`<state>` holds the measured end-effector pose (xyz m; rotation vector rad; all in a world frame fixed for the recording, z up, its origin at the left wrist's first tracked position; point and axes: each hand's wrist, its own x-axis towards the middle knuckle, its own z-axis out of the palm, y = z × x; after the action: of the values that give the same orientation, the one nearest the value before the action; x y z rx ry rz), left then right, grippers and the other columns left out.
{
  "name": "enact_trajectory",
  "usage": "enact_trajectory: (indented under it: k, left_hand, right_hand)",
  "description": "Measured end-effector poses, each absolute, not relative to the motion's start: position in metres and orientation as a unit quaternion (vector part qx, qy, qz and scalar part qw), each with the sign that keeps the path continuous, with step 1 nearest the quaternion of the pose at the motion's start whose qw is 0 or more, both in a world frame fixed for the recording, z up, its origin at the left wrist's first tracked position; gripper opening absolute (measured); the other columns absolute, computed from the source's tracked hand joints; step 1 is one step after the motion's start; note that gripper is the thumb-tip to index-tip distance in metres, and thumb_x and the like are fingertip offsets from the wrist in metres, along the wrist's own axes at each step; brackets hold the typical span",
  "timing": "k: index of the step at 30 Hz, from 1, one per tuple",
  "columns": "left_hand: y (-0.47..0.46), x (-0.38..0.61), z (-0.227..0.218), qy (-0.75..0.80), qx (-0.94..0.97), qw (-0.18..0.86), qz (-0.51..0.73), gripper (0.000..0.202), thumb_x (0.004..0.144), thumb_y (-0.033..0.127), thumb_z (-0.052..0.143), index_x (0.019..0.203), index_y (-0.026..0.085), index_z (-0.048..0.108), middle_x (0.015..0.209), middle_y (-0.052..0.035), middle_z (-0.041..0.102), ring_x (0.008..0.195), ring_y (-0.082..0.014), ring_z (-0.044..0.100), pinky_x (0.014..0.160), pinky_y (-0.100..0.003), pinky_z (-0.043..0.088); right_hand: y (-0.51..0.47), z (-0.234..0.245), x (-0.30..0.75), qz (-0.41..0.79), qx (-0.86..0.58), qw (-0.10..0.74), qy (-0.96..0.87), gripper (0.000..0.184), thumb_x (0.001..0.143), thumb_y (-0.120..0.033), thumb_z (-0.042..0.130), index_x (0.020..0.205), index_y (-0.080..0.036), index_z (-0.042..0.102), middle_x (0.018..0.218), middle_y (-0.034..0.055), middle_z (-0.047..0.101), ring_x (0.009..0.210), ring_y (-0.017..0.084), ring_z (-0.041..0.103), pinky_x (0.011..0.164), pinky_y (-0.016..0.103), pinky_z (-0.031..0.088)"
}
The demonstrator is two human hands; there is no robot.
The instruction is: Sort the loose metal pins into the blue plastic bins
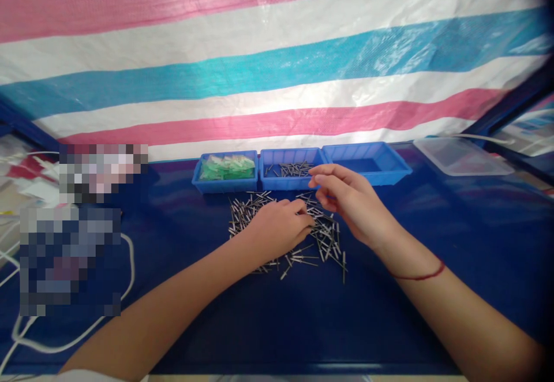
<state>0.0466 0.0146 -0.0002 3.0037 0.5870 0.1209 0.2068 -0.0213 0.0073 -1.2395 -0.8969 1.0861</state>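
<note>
Left forearm [173, 301] foremost, left hand [279, 226] curls over rivets [331, 242]; right hand [348, 200] hovers narrow at its two o'clock; both grips unclear.

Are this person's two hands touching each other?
Apart. The head view shows a gap between the left hand and right hand, with metal pins visible through it.

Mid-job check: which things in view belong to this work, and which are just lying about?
Likely the job:
pins, under the left hand
middle bin, holding more pins, near the right hand
left bin with green packets
right bin, same row

Probably just lying about:
clear plastic piece, right
white cable, left
</note>
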Motion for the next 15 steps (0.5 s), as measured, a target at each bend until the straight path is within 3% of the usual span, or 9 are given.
enact_trajectory:
  k: [9,15]
  left_hand:
    - [0.013,0.047,0.004,0.200,0.979,-0.001,0.047,0.026,0.089,0.019,0.045,0.107,0.022,0.063,0.104,-0.0056,0.059,0.090,-0.0195,0.057,0.081,-0.034,0.047]
    - [0.008,0.061,-0.006,0.206,0.978,0.003,0.043,0.033,0.095,0.036,0.040,0.092,0.019,0.068,0.098,-0.0067,0.060,0.090,-0.0207,0.059,0.082,-0.036,0.048]
  right_hand:
    - [-0.022,0.010,0.207,0.468,-0.523,0.586,-0.404,0.018,0.074,-0.024,0.061,0.090,-0.016,0.062,0.075,0.0006,0.060,0.049,0.006,0.042,0.043,0.021,0.026]
    - [-0.025,0.016,0.204,0.457,-0.535,0.569,-0.426,0.017,0.074,-0.023,0.060,0.088,-0.015,0.062,0.073,0.0003,0.059,0.049,0.006,0.042,0.044,0.021,0.028]
